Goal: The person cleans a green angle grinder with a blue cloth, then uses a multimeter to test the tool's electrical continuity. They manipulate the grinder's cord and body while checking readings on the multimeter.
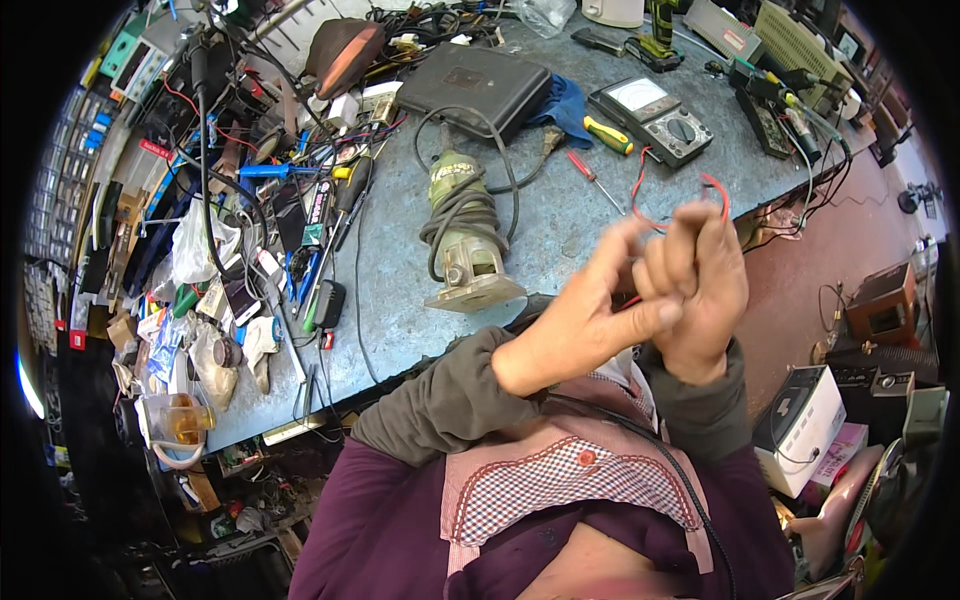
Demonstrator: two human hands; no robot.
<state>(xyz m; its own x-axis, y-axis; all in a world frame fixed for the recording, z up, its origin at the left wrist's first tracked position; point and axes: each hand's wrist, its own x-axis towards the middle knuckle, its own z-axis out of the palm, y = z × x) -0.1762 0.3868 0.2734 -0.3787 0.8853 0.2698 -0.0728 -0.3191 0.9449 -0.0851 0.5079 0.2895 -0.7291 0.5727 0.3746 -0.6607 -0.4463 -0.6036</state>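
Note:
My left hand (585, 320) and my right hand (700, 290) meet above the front edge of the blue workbench, right of the middle. A thin red wire (638, 195) runs from the analog multimeter (658, 120) into them and loops out above my right fingers. My right fingers are curled round the wire. My left fingers and thumb close in from the left, with a bit of red showing between them; the fingertips are slightly blurred. Just beyond the hands lies a red-handled screwdriver (595, 183). Left of them stands a green router (465, 220), its cord wrapped round the body.
A black case (475, 88) and a blue cloth (562, 112) lie behind the router, near a yellow-green screwdriver (608, 135). Loose tools and cables crowd the bench's left side. A cordless drill (655, 40) stands at the back. A white box-shaped device (800, 430) sits low at right.

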